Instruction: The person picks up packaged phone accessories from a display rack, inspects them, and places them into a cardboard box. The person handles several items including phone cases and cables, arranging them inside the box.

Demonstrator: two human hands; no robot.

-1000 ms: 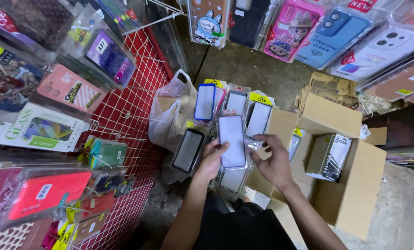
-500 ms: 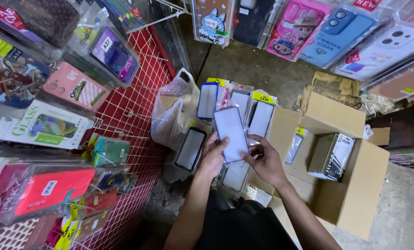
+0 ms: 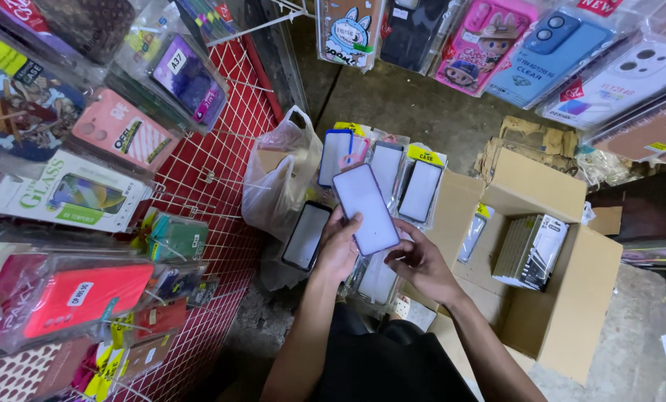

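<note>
— Hands first: what are they doing?

— Left hand [image 3: 338, 249] grasps a phone case [image 3: 366, 209] with a pale, glossy face and dark rim, fingers wrapped along its left edge and thumb on the front. Right hand [image 3: 421, 262] is loosely curled with its fingertips at the case's lower right corner, touching or just beside it; I cannot tell whether it truly grips.

— Where is that case?

— Held up, tilted, above the concrete floor [image 3: 415, 104], in front of a row of packaged cases [image 3: 420, 190] leaning upright with yellow header cards. One dark-framed packaged case [image 3: 307, 234] stands just left of the left hand.

— What else lies around?

— A translucent plastic bag [image 3: 277, 179] sits on the floor to the left of the row, against a red wire rack [image 3: 221, 223] hung with more packaged cases, among them a red one [image 3: 80, 298] and a pink one [image 3: 120, 134]. To the right is an open cardboard box [image 3: 563, 298] with a stack of boxed items [image 3: 530, 251] standing inside. More cases in clear sleeves [image 3: 549, 48] hang along the top.

— And the person?

— Both bare forearms reach forward from the bottom edge; dark clothing [image 3: 385, 368] shows between them.
</note>
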